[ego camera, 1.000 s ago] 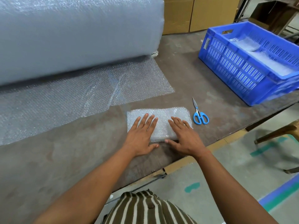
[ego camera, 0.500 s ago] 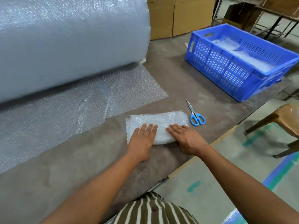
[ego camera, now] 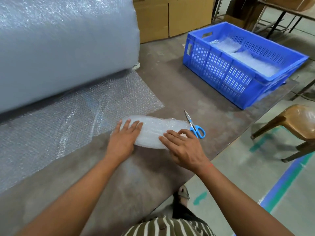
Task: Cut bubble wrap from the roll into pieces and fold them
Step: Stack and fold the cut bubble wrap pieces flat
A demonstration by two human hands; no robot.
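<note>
A folded piece of bubble wrap (ego camera: 153,132) lies on the brown table (ego camera: 179,92) near its front edge. My left hand (ego camera: 125,138) rests flat on the piece's left end, fingers straight. My right hand (ego camera: 184,147) presses the right end with spread fingers. The piece's near edge bulges up between my hands. The big grey roll (ego camera: 59,48) fills the left, and its unrolled sheet (ego camera: 68,120) spreads over the table up to the piece. Blue-handled scissors (ego camera: 196,129) lie shut just right of the piece, touching its corner.
A blue slotted crate (ego camera: 221,70) holding folded bubble wrap stands at the table's far right. Cardboard boxes (ego camera: 170,14) stand behind the table. A brown chair (ego camera: 298,120) is on the floor to the right of the table edge.
The piece has slid away from me toward the sheet and the scissors, and its near edge has risen. Both hands moved with it; the camera swung left.
</note>
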